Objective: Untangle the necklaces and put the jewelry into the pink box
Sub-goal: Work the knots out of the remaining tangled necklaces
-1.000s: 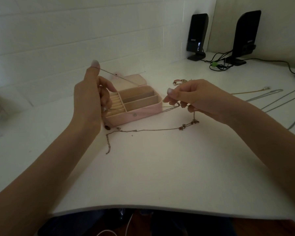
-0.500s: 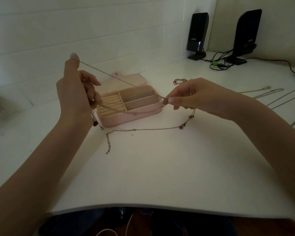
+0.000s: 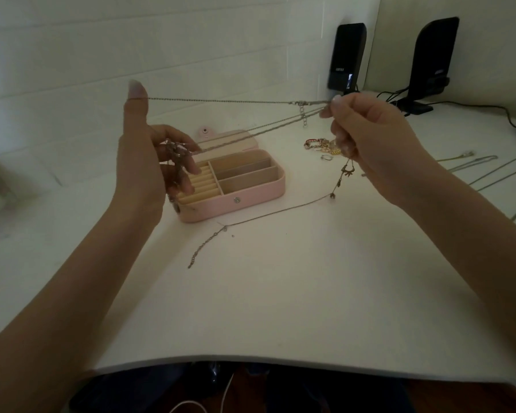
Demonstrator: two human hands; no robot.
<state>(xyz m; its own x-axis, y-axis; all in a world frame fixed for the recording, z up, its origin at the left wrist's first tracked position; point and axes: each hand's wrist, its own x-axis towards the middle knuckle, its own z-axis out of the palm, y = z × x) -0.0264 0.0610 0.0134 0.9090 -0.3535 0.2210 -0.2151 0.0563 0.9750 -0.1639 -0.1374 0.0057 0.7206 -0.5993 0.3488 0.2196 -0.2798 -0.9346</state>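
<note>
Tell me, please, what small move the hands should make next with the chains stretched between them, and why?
Probably ease the right hand toward the left hand to slacken the chains. They run taut from the left thumb and a knotted cluster at the left fingers, and pulling further would likely tighten that knot. The pink box stands open, holding no chain yet.

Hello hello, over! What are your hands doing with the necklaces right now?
Left hand pinches tangled chains, one strand hooked over its thumb. Right hand pinches the other ends, strands pulled taut above open pink box. Box holds no jewelry yet.
</note>
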